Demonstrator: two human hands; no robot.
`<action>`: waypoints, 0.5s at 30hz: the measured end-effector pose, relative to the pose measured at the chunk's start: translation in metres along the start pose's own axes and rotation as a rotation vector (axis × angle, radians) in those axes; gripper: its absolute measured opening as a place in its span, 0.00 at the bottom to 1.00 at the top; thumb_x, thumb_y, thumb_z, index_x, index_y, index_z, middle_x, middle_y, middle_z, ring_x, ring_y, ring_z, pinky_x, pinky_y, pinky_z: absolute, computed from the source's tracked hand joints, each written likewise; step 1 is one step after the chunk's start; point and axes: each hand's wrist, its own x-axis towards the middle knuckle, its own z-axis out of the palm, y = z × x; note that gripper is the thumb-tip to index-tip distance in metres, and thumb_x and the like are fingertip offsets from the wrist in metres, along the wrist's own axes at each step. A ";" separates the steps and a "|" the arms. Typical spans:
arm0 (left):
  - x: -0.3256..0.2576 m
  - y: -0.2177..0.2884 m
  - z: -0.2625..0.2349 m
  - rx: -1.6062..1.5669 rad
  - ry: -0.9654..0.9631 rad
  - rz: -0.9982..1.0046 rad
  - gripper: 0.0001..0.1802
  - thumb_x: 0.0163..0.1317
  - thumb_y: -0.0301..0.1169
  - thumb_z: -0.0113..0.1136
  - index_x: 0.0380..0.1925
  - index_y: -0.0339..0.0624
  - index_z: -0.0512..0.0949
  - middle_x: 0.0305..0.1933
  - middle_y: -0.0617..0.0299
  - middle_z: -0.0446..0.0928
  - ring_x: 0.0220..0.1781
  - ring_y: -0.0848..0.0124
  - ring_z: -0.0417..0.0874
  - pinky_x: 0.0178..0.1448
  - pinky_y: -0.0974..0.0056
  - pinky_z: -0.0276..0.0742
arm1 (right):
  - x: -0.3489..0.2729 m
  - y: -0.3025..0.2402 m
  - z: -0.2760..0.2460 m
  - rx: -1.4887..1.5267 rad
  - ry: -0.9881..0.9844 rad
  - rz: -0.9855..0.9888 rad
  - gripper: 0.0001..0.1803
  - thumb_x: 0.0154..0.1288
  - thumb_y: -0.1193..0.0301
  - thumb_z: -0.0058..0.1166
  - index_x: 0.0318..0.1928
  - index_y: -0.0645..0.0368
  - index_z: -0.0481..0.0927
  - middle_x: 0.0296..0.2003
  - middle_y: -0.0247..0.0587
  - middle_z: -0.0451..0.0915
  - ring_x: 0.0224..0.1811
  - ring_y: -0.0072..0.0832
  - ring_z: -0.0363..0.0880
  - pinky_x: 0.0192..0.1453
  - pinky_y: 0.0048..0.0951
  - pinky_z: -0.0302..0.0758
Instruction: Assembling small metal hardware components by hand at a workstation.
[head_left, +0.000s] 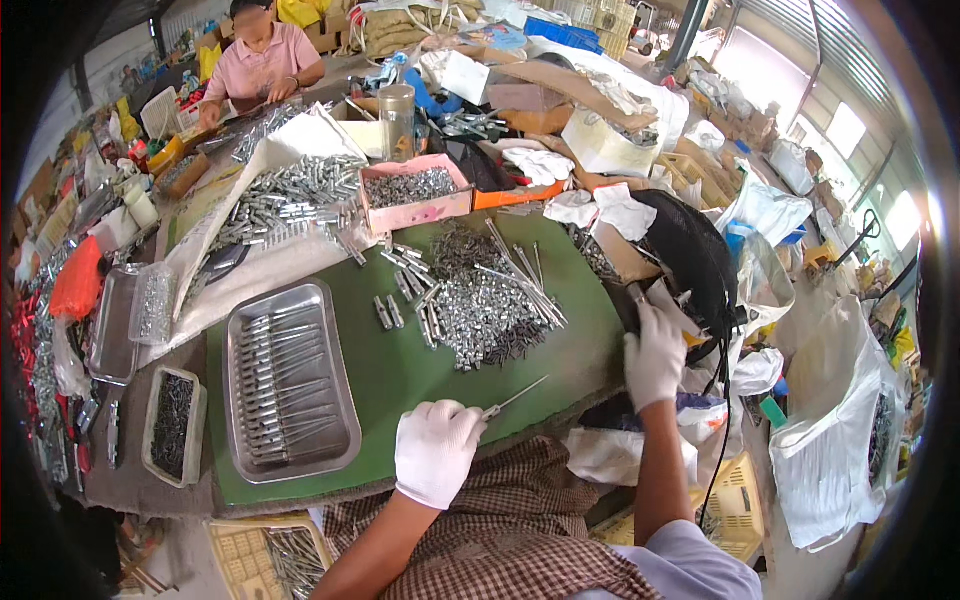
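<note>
My left hand [437,451], in a white glove, is closed around a long thin metal bolt [518,397] that sticks out up and to the right over the green mat [400,375]. My right hand [655,352], also gloved, reaches to the table's right edge and touches a black mesh bag [690,250]; whether it grips anything there is hard to tell. A heap of small metal parts and long rods [485,300] lies in the middle of the mat. A steel tray [288,385] with a row of assembled bolts sits to the left of my left hand.
A pink box of small parts [412,195] stands behind the mat, next to a white sack with a pile of metal anchors [290,195]. Small trays [172,425] sit at the left. Another person [265,60] works at the far end. White bags [830,440] crowd the right.
</note>
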 end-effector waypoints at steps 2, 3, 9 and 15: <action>0.002 -0.003 0.001 -0.012 0.007 -0.010 0.06 0.55 0.34 0.71 0.31 0.51 0.84 0.31 0.64 0.78 0.35 0.59 0.80 0.41 0.53 0.73 | 0.009 0.029 0.022 0.039 -0.160 0.128 0.30 0.65 0.69 0.59 0.68 0.55 0.71 0.63 0.53 0.74 0.61 0.54 0.74 0.64 0.49 0.72; 0.001 -0.003 0.003 -0.005 0.017 -0.002 0.06 0.55 0.34 0.71 0.31 0.51 0.84 0.30 0.63 0.78 0.35 0.58 0.80 0.41 0.52 0.73 | 0.010 0.039 0.029 0.050 -0.128 0.086 0.30 0.66 0.69 0.59 0.68 0.55 0.71 0.62 0.55 0.74 0.62 0.55 0.74 0.65 0.49 0.72; 0.003 -0.006 0.001 0.042 0.023 0.023 0.06 0.54 0.31 0.71 0.33 0.49 0.84 0.33 0.63 0.78 0.36 0.58 0.79 0.41 0.53 0.73 | 0.006 0.000 -0.004 0.864 -0.217 0.201 0.31 0.67 0.74 0.57 0.70 0.63 0.69 0.59 0.63 0.76 0.61 0.57 0.75 0.65 0.42 0.73; 0.002 -0.004 0.002 -0.022 0.059 0.005 0.07 0.53 0.30 0.71 0.33 0.48 0.85 0.32 0.64 0.77 0.35 0.59 0.78 0.42 0.54 0.72 | -0.055 -0.073 -0.042 0.706 -0.202 -0.517 0.41 0.57 0.72 0.68 0.72 0.55 0.69 0.40 0.51 0.83 0.32 0.42 0.84 0.35 0.39 0.81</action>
